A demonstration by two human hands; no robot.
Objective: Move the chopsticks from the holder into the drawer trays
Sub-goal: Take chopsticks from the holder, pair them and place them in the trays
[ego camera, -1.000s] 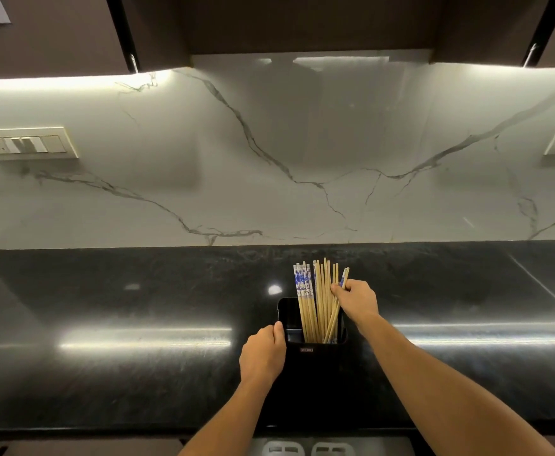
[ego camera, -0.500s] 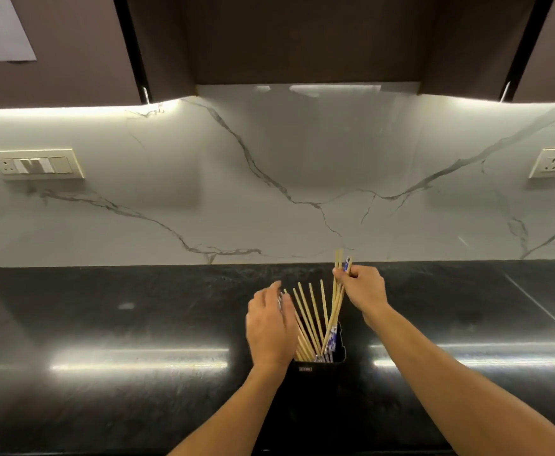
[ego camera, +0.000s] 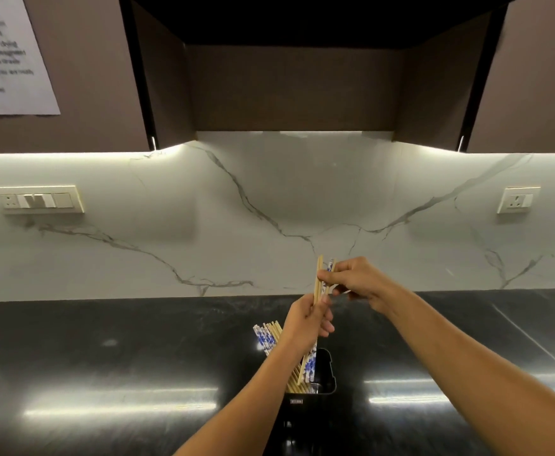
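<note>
A black chopstick holder [ego camera: 326, 380] stands on the dark countertop [ego camera: 138, 357] near its front. Several wooden and blue-and-white patterned chopsticks [ego camera: 268, 339] lean to the left out of it. A few chopsticks [ego camera: 318, 274] are raised above the holder, their lower ends [ego camera: 309, 365] still near its mouth. My right hand [ego camera: 355, 279] pinches their tops. My left hand [ego camera: 307, 319] grips the same raised chopsticks lower down. The drawer and its trays are out of view.
A white marble backsplash [ego camera: 269, 209] rises behind the counter, with a switch plate [ego camera: 37, 199] at the left and a socket [ego camera: 518, 199] at the right. Dark wall cabinets [ego camera: 296, 87] hang overhead. A printed paper sheet [ego camera: 6, 54] is stuck on the upper left cabinet.
My right hand has lifted a few chopsticks up out of the holder. My left hand has left the holder's side and closed on them. The remaining chopsticks have tipped left. The camera has tilted upward.
</note>
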